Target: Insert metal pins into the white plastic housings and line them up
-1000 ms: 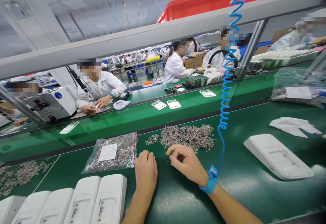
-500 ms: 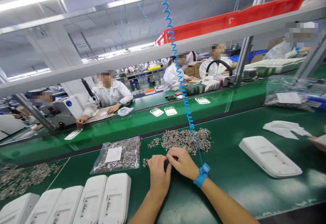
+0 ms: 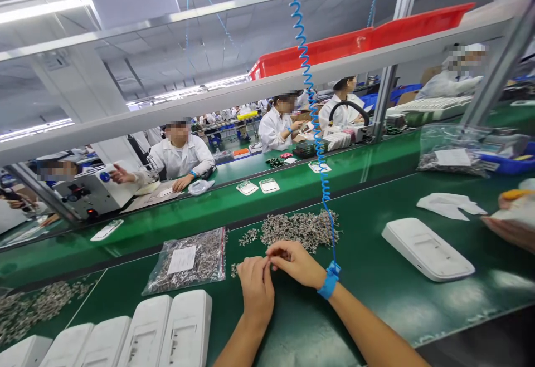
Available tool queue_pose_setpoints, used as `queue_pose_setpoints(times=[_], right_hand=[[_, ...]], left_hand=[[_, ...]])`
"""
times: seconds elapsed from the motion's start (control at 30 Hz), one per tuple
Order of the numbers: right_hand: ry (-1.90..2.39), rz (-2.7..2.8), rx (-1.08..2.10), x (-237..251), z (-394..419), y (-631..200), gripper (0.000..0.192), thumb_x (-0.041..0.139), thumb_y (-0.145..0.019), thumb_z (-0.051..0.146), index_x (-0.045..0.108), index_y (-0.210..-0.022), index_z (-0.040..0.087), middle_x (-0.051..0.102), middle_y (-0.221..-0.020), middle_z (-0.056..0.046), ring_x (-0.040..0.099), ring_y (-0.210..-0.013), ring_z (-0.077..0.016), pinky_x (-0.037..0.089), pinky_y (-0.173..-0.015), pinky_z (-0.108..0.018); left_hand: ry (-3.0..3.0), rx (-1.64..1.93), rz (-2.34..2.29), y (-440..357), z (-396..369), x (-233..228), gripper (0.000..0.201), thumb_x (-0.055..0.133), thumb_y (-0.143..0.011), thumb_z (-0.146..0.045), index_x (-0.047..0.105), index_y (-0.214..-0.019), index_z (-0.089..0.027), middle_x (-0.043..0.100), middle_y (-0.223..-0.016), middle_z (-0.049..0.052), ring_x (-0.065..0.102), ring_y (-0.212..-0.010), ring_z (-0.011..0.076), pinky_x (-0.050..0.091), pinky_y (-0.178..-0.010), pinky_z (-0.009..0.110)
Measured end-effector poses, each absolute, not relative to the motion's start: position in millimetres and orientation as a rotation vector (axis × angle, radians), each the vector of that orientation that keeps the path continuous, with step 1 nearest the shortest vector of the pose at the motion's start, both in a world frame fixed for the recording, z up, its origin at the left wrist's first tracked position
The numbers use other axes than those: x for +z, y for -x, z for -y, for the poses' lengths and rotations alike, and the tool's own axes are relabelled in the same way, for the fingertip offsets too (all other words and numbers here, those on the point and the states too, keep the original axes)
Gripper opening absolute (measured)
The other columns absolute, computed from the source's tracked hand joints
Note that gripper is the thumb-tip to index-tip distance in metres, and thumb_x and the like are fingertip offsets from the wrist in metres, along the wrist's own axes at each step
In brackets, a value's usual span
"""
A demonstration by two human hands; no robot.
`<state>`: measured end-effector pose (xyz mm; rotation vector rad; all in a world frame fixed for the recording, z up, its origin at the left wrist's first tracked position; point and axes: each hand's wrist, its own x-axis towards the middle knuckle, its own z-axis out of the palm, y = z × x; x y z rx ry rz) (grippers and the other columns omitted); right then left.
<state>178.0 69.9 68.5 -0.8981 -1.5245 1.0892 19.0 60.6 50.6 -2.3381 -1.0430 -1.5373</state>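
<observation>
My left hand (image 3: 256,286) and my right hand (image 3: 297,264) meet just in front of a pile of small metal parts (image 3: 292,229). Both are closed, fingertips pinched together. Whatever lies between the fingertips is too small and too covered to name. Around my right wrist sits a blue wrist strap (image 3: 329,281), joined to a coiled blue cord (image 3: 307,66) hanging from above. Left of my hands lies a clear bag of similar metal parts (image 3: 200,264) with a white label. Several white plastic housings (image 3: 190,322) stand in a row at the lower left.
A single white housing (image 3: 428,249) lies to the right, near a white cloth-like piece (image 3: 449,205). A co-worker's hand (image 3: 507,228) holds something white at the right edge. Beyond runs a green conveyor belt (image 3: 209,211) carrying white panels (image 3: 268,185). Another metal-parts pile (image 3: 45,303) is at far left.
My view has shifted slightly. My hands stay pinched together near the pile. The co-worker's hand at right has come further into view, and the person across has raised one hand off the belt.
</observation>
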Motion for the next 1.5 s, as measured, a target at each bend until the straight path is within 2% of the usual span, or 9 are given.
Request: queue_pose_setpoints(times=[0.1, 0.2, 0.37, 0.47, 0.77, 0.9, 1.0, 1.23, 1.5], right_hand=[[0.99, 1.562, 1.069, 78, -65, -188, 0.009, 0.062, -0.08, 0.02, 0.069, -0.083, 0.017, 0.068, -0.073, -0.002, 0.066, -0.066, -0.0155, 0.052, -0.064, -0.026], [1.221, 1.709, 0.717, 91, -49, -219, 0.01, 0.06, -0.08, 0.017, 0.07, -0.078, 0.018, 0.067, -0.068, -0.001, 0.063, -0.064, -0.0146, 0.046, -0.06, -0.025], [1.753, 1.58, -0.028, 98, -5, -325, 0.013, 0.057, -0.084, 0.021, 0.069, -0.081, 0.02, 0.071, -0.085, -0.004, 0.064, -0.081, -0.0182, 0.047, -0.076, -0.029], [2.136, 1.258, -0.244, 90, 27, -383, 0.013, 0.056, -0.084, 0.022, 0.068, -0.084, 0.018, 0.071, -0.096, -0.01, 0.065, -0.091, -0.0233, 0.046, -0.082, -0.033], [2.297, 1.381, -0.109, 84, 41, -343, 0.012, 0.053, -0.086, 0.016, 0.066, -0.086, 0.016, 0.07, -0.09, -0.007, 0.062, -0.077, -0.0173, 0.042, -0.07, -0.027], [2.174, 1.6, 0.075, 97, 24, -293, 0.01, 0.06, -0.084, 0.013, 0.066, -0.078, 0.019, 0.069, -0.077, 0.0, 0.062, -0.073, -0.0134, 0.043, -0.068, -0.023], [2.112, 1.676, 0.168, 105, 20, -276, 0.009, 0.061, -0.085, 0.013, 0.066, -0.079, 0.019, 0.068, -0.077, 0.0, 0.06, -0.07, -0.0125, 0.043, -0.068, -0.024], [1.813, 2.036, 0.148, 106, 28, -278, 0.008, 0.061, -0.084, 0.012, 0.063, -0.079, 0.018, 0.064, -0.099, -0.007, 0.057, -0.097, -0.021, 0.045, -0.088, -0.035], [1.929, 2.073, 0.113, 91, 31, -272, 0.008, 0.059, -0.086, 0.014, 0.06, -0.079, 0.018, 0.061, -0.095, -0.007, 0.056, -0.092, -0.0215, 0.045, -0.085, -0.036]], left_hand=[[2.311, -1.475, 0.91, -27, -62, 57, 0.019, 0.052, -0.093, -0.003, 0.061, -0.1, -0.019, 0.065, -0.088, 0.002, 0.057, -0.08, 0.0161, 0.035, -0.075, 0.032], [2.343, -1.422, 0.86, -52, -62, 62, 0.013, 0.056, -0.093, -0.008, 0.061, -0.101, -0.018, 0.066, -0.09, 0.003, 0.058, -0.082, 0.0179, 0.035, -0.076, 0.034], [2.627, -1.525, 0.806, -108, -58, 52, 0.006, 0.054, -0.093, -0.015, 0.058, -0.097, -0.016, 0.065, -0.092, 0.007, 0.059, -0.089, 0.0212, 0.039, -0.077, 0.035], [2.861, -1.374, 0.585, -122, -56, 40, 0.012, 0.05, -0.093, -0.014, 0.059, -0.086, -0.018, 0.064, -0.085, 0.005, 0.057, -0.082, 0.0195, 0.039, -0.073, 0.035], [3.026, -1.267, 0.606, -118, -59, 37, 0.014, 0.048, -0.095, -0.02, 0.061, -0.091, -0.018, 0.065, -0.091, 0.007, 0.058, -0.087, 0.0212, 0.043, -0.077, 0.035], [3.043, -1.219, 0.787, -121, -61, 36, 0.023, 0.058, -0.092, -0.032, 0.061, -0.11, -0.018, 0.064, -0.11, 0.011, 0.057, -0.103, 0.0264, 0.043, -0.081, 0.038], [3.084, -1.123, 0.898, -118, -59, 39, 0.026, 0.067, -0.086, -0.032, 0.064, -0.108, -0.02, 0.064, -0.113, 0.01, 0.054, -0.106, 0.0278, 0.042, -0.083, 0.041], [3.207, -1.218, 1.109, -106, -59, 43, 0.014, 0.067, -0.085, -0.024, 0.071, -0.098, -0.025, 0.063, -0.109, 0.004, 0.047, -0.107, 0.024, 0.038, -0.086, 0.04], [3.317, -1.053, 1.017, -108, -61, 39, 0.015, 0.069, -0.085, -0.026, 0.075, -0.098, -0.028, 0.064, -0.111, 0.003, 0.045, -0.106, 0.0246, 0.04, -0.087, 0.042]])
